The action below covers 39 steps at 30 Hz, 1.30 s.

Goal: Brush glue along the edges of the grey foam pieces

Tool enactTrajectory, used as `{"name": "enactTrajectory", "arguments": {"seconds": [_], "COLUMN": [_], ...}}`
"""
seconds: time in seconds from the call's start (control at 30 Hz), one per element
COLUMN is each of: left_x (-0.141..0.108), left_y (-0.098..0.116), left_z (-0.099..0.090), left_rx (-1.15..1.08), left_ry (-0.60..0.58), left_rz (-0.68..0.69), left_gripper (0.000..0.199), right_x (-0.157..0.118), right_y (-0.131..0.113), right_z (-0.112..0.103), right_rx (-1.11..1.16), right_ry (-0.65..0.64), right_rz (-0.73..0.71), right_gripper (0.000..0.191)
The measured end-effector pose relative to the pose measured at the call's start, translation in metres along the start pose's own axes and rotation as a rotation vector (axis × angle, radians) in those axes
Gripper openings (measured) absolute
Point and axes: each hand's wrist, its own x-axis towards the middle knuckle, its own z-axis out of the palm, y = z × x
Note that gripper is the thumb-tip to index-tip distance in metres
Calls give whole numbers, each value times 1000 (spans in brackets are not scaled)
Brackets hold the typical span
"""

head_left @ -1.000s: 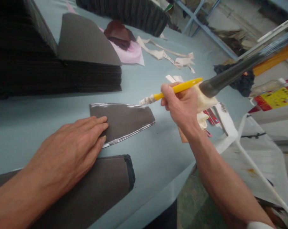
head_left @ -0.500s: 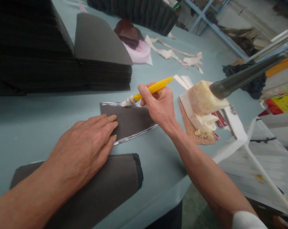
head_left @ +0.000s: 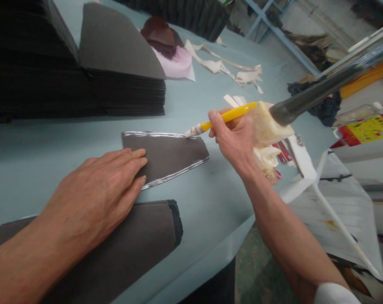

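A dark grey panel point(head_left: 175, 153) lies flat on the pale blue table point(head_left: 207, 202), with wet white streaks along its far and near long edges. My left hand point(head_left: 99, 181) rests flat over the panel's left end, fingers stretched out. In my right hand point(head_left: 234, 135) is a brush with a yellow handle point(head_left: 232, 113), gripped between thumb and fingers. Its whitish, caked tip point(head_left: 194, 131) touches the far edge near the panel's right end. Partly under my left forearm lies a larger pile of dark pieces point(head_left: 140, 232).
Tall stacks of dark panels point(head_left: 131, 93) stand at the back left. To the right are a crusted cream-coloured container point(head_left: 270, 126) with a dark tube above it, and red-handled tools point(head_left: 283, 152). Cloth strips point(head_left: 226, 67) and a maroon piece point(head_left: 159, 38) lie farther back.
My right hand has slid the brush rightward along the panel's far edge, leaving a white streak behind it. My left hand stays on the panel. The whole view has shifted slightly.
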Motion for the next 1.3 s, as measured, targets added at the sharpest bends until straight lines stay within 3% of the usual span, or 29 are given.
{"name": "enactTrajectory", "arguments": {"seconds": [0.27,0.57,0.97,1.13,1.3], "left_x": [-1,4,-1,-2,3], "left_y": [-10,-11,-18,-24,-9], "left_z": [9,9,12,16,4], "left_rx": [14,-11,4,-7,-1], "left_ry": [38,-4,21,15,-41], "left_rz": [2,-61,-38,-20,-102], "left_gripper": [76,82,78,75,78], "right_x": [-20,-45,-48,-49,-51], "right_y": [-5,4,20,16,14], "right_z": [-37,-60,-59,-61,-58], "right_rx": [91,105,111,66,83], "right_ry": [-7,-43,-23,15,-28], "right_rz": [17,50,70,69,59], "right_gripper": [32,38,38,37,36]}}
